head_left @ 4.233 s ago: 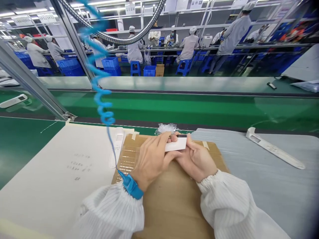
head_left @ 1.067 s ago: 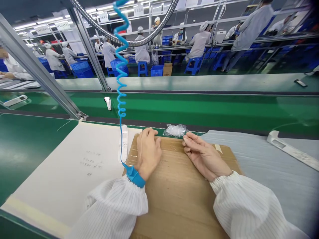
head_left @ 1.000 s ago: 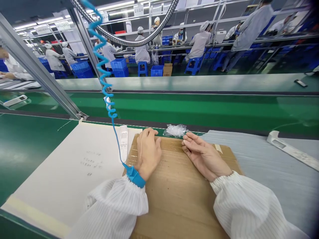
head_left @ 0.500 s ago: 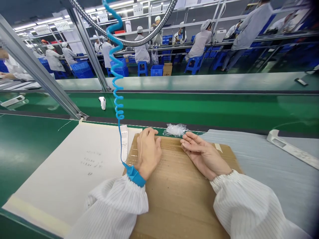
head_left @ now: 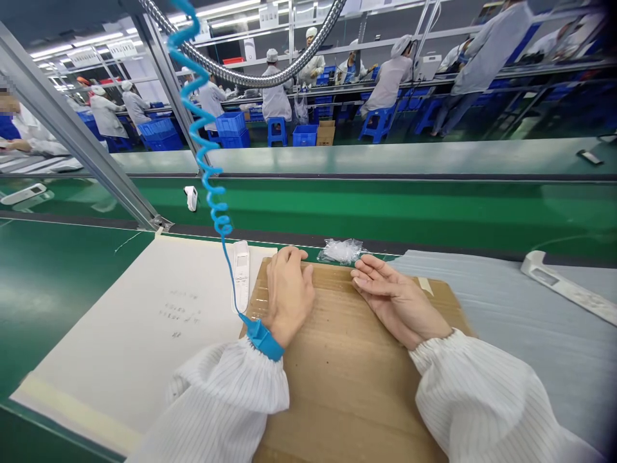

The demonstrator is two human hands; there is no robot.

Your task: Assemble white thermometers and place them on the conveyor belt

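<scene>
My left hand (head_left: 289, 297) lies palm down on a brown cardboard sheet (head_left: 347, 392), empty, its fingers lightly curled. A blue antistatic wrist strap (head_left: 263, 339) circles that wrist, and its coiled blue cord (head_left: 207, 167) rises out of view. My right hand (head_left: 398, 302) rests on the cardboard, empty and relaxed, palm turned partly up. Just past my fingertips lies a clump of clear plastic wrap (head_left: 342, 251). A long white plastic device (head_left: 241, 276) lies beside my left hand, on the edge of a white paper sheet.
Handwriting marks the white paper sheet (head_left: 144, 321) to my left. A long white plastic part (head_left: 569, 289) lies on a pale grey sheet (head_left: 530, 308) to my right. Beyond is a green conveyor belt (head_left: 385, 212) carrying a small white piece (head_left: 191, 198); co-workers sit at benches behind.
Both hands held a white piece earlier and now lie empty and apart on the cardboard. A small white piece on the belt has moved left.
</scene>
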